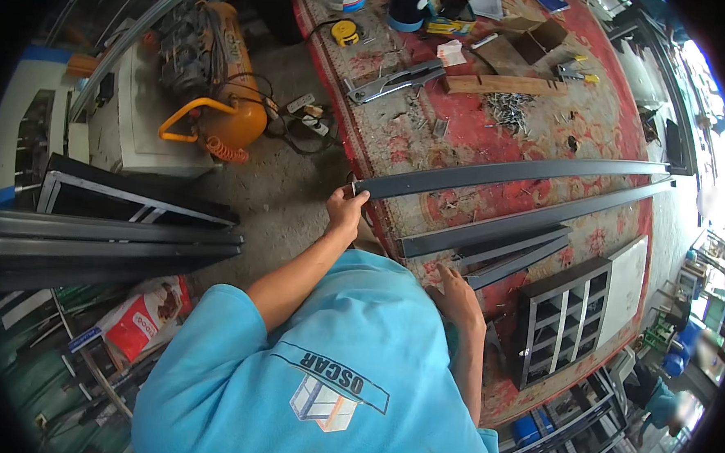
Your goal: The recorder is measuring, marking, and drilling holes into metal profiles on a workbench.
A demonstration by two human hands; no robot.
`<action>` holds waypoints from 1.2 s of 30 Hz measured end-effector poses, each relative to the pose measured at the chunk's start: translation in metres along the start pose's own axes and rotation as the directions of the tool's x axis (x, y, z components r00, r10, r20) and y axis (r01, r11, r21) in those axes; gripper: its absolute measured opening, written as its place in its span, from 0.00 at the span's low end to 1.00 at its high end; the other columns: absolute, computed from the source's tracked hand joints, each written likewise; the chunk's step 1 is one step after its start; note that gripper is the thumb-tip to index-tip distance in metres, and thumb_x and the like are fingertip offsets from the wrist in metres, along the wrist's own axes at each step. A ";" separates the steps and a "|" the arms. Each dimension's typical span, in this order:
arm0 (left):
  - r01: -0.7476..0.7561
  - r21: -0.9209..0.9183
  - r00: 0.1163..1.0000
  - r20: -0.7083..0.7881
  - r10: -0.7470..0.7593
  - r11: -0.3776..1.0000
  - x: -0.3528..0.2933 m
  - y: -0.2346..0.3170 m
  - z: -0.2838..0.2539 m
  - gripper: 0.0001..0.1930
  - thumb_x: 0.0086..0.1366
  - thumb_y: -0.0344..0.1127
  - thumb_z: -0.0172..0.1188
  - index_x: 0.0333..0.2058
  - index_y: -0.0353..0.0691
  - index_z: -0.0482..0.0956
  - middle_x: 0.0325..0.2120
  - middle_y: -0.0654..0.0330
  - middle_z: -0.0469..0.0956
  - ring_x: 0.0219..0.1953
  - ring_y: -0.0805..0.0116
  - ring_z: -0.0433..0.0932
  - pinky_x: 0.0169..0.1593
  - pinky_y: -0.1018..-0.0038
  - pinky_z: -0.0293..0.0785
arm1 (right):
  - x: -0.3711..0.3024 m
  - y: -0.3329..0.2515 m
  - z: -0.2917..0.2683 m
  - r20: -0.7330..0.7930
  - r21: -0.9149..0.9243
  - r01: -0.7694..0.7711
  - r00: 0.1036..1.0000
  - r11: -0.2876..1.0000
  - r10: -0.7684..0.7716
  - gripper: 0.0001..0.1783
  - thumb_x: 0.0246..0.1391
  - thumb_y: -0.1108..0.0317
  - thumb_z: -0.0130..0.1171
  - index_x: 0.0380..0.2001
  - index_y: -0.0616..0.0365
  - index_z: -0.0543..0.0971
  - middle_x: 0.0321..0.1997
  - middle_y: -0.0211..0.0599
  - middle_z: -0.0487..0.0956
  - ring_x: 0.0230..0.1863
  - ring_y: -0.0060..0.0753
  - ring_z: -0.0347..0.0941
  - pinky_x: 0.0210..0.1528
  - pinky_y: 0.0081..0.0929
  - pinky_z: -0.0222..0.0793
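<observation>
The left hand point(346, 212) is pinching, between thumb and fingers, the near end of a long dark-grey metal profile point(504, 176). This profile lies over the carpet-covered table point(408, 139); its long axis goes from these fingers to the person's right and a little forward, and its far end points to the opposite table edge (the slight bend may come only from the lens).

The right hand point(456, 297) is lower, with fingers a little bent, beside the near ends of the shorter dark profiles point(518, 263); I cannot tell whether it grips something. Between the two hands' fingers begins a second long profile point(535, 218), which also points rightward and slightly forward.

Ahead of the left fingers, well apart, there are a lever-handled hand tool point(399, 81), a wooden strip point(505, 85) and a pile of small metal fasteners point(509, 113). To the right of the right fingers lies a slatted metal frame point(567, 319).
</observation>
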State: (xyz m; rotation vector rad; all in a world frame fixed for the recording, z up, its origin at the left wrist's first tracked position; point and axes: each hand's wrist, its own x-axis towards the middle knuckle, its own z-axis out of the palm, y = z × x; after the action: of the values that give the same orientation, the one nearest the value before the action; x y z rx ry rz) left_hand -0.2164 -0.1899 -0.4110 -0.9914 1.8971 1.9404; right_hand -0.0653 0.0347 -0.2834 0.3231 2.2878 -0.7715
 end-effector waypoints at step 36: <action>0.131 -0.100 0.988 0.093 -0.122 0.986 0.019 -0.004 0.017 0.32 0.69 0.58 0.46 0.59 0.36 0.66 0.40 0.64 0.78 0.34 0.78 0.72 0.35 0.80 0.66 | 0.134 -0.060 -0.023 -0.275 -0.350 0.327 0.860 0.878 -0.430 0.37 0.51 0.68 0.58 0.65 0.54 0.61 0.71 0.47 0.55 0.71 0.54 0.50 0.67 0.55 0.52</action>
State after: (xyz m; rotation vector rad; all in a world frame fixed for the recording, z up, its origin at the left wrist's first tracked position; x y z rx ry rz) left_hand -0.2328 -0.1787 -0.4267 -1.0131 1.6581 1.9931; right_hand -0.2006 0.0024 -0.3351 -0.1604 2.8079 -0.5806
